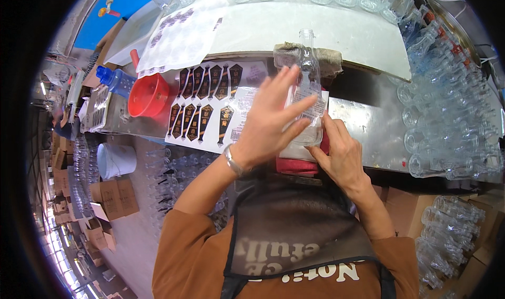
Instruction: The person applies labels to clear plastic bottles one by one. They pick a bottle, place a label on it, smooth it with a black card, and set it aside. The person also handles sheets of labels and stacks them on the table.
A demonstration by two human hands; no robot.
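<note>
1. A clear glass bottle with a narrow neck (307, 83) lies over the metal bench (368, 125), neck pointing away from the person.
2. The left hand (271, 120) lies flat on the bottle, its fingers (294, 109) spread wide across the pale label.
3. The right hand (342, 154) touches the bottle's lower right edge, fingers narrow, pinching there.
4. A sheet of dark shield-shaped stickers (205, 107) lies just left, beside a red plastic funnel (149, 95).
</note>
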